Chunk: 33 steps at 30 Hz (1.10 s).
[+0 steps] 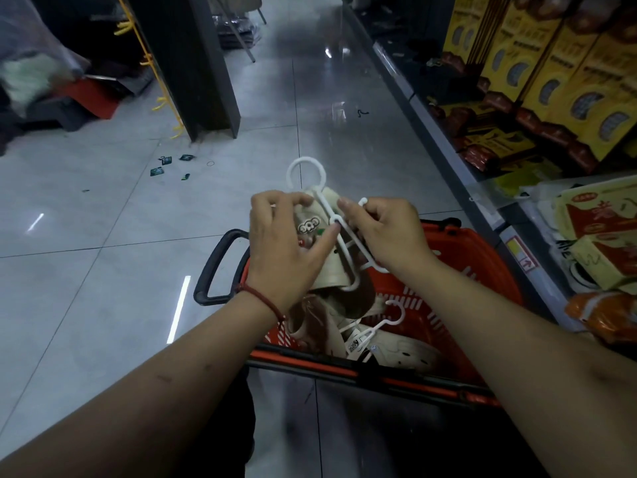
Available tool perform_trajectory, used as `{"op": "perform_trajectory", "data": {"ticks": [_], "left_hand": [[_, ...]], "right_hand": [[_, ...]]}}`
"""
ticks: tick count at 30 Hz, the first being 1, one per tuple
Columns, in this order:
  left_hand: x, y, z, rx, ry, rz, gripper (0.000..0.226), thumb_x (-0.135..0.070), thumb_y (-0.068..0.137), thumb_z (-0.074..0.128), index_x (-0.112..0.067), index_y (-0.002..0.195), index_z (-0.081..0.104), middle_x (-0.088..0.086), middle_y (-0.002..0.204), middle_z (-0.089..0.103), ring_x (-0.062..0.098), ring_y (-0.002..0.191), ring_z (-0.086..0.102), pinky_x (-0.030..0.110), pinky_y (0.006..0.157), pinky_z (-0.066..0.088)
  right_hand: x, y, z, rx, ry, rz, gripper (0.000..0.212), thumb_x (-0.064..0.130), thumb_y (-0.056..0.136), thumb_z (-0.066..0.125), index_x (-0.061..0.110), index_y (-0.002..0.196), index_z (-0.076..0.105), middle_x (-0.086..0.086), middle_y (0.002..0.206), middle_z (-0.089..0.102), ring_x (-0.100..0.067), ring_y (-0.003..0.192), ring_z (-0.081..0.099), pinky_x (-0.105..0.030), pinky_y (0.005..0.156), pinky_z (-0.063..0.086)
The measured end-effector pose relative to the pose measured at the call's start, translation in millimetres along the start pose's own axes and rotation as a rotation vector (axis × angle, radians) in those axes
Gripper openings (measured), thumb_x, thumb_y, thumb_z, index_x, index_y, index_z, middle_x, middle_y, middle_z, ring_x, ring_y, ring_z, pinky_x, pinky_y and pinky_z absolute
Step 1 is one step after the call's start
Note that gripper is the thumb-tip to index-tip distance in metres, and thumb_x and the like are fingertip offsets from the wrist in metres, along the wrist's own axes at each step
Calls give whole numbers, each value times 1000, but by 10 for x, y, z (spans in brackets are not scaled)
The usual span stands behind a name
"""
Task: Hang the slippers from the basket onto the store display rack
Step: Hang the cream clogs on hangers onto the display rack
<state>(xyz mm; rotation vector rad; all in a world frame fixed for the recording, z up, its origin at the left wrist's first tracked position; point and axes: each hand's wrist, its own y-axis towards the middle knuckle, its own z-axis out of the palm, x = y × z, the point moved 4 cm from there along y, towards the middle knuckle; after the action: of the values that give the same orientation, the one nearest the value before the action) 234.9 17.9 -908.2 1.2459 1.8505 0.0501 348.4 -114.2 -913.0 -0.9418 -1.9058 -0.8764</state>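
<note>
Over the left end of the basket, my left hand with its red string bracelet clamps the beige slipper. Beside it, my right hand pinches the white hanger, its hook pointing away from me across the grey floor. More slippers lie in the basket below. Along the right edge, shelves carry yellow boxes.

Beige slippers on a white hook hanger above the orange basket of more pairs
</note>
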Motion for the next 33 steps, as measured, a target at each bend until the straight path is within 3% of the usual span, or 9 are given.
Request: {"op": "perform_trajectory", "data": {"ticks": [2, 5, 8, 11, 15, 19, 23, 27, 33], "left_hand": [[54, 48, -54, -24, -5, -89, 49, -58, 79, 70, -33, 120, 61, 0, 128, 38, 20, 121, 44, 39, 107, 42], [141, 128, -67, 145, -30, -115, 39, -63, 81, 65, -47, 117, 66, -5, 130, 46, 16, 128, 44, 41, 110, 38], [167, 168, -82, 249, -256, -132, 13, -45, 91, 66, -35, 95, 73, -5, 112, 60, 6, 107, 58, 27, 90, 48], [187, 195, -140, 195, -183, -92, 33, -39, 100, 56, -19, 78, 69, -8, 93, 61, 1, 85, 59, 16, 73, 43], [263, 290, -286, 84, 71, -35, 33, -49, 100, 47, -26, 80, 62, -8, 103, 51, 13, 101, 53, 42, 95, 43], [329, 354, -436, 40, 384, 28, 35, -46, 102, 44, -21, 87, 63, 4, 111, 52, 27, 104, 50, 46, 94, 36], [438, 370, -423, 65, 578, 94, 39, -46, 103, 42, -18, 97, 69, 8, 110, 54, 29, 99, 51, 44, 90, 33], [381, 363, -330, 108, 667, 145, 42, -49, 103, 40, -19, 97, 69, 7, 104, 52, 29, 95, 50, 43, 85, 32], [367, 413, -229, 172, 771, 127, 47, -51, 104, 30, -22, 108, 67, 6, 109, 52, 29, 99, 49, 46, 89, 33]], "right_hand": [[44, -30, 60, 8, -30, -49, 55, 51, 91, 64, 4, 62, 64, -14, 54, 61, -30, 49, 61, -48, 47, 48], [54, -75, 126, 38, 28, -38, 51, 43, 94, 64, 1, 66, 65, -17, 56, 62, -21, 43, 63, -47, 42, 49], [47, -110, 191, 57, 94, -23, 54, 51, 90, 64, 3, 68, 68, -18, 60, 66, -34, 51, 68, -54, 45, 51], [97, -138, 283, 83, 99, -41, 50, 47, 94, 63, 6, 65, 67, -12, 54, 62, -32, 49, 64, -45, 46, 50], [107, -182, 353, 150, 146, 54, 58, 50, 102, 45, 5, 70, 63, -8, 58, 61, -20, 52, 59, -30, 54, 47], [-246, -147, 425, 106, 31, 213, 42, 41, 103, 46, 9, 83, 64, -9, 73, 70, -22, 59, 68, -38, 60, 57], [-699, -218, 613, 432, -338, 278, 12, 22, 99, 57, 14, 104, 63, -4, 97, 69, -26, 84, 69, -40, 72, 57], [-814, -342, 798, 734, -594, 216, 27, 19, 94, 63, 18, 120, 64, -2, 116, 68, -22, 106, 65, -32, 89, 52], [-821, -412, 1277, 954, -787, 176, 36, 15, 101, 52, 11, 137, 56, -12, 140, 56, -31, 127, 55, -34, 103, 44]]}}
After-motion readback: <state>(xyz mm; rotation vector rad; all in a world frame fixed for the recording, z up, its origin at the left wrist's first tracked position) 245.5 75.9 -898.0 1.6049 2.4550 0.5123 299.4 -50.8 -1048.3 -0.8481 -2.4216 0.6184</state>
